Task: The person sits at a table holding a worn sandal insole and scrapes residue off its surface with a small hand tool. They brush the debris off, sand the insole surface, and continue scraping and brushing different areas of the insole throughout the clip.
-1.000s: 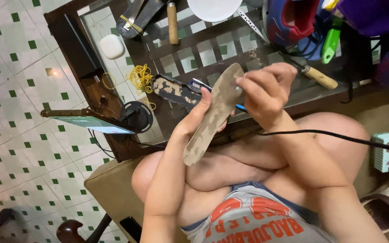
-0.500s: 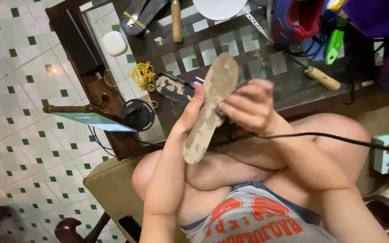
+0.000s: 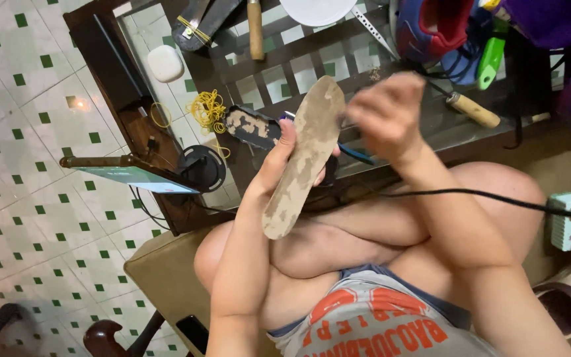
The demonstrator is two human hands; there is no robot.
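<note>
In the head view, the left hand [image 3: 284, 155] grips a worn, mottled brown shoe insole [image 3: 303, 155], holding it upright and slightly tilted above the person's crossed legs, its rounded top end in front of the glass-topped surface [image 3: 391, 142]. The fingers wrap around the insole's edge from behind, with the thumb showing on its left side. The right hand [image 3: 386, 116] hangs just beside the insole's upper right edge; it is blurred, its fingers curled loosely, and it cannot be told whether it pinches anything or touches the insole.

On the surface behind the insole lies a dark shoe sole [image 3: 254, 127] with pale patches, next to a heap of yellow rubber bands [image 3: 209, 109]. Farther back sit a white soap-shaped block [image 3: 166, 63], a wooden handle [image 3: 254, 30] and a white plate [image 3: 317, 9]. A wooden-handled tool [image 3: 472, 109] lies to the right, near a green tool [image 3: 490, 59] and a red and blue shoe [image 3: 431, 26]. A black cable [image 3: 497, 197] runs across the person's right forearm and knee.
</note>
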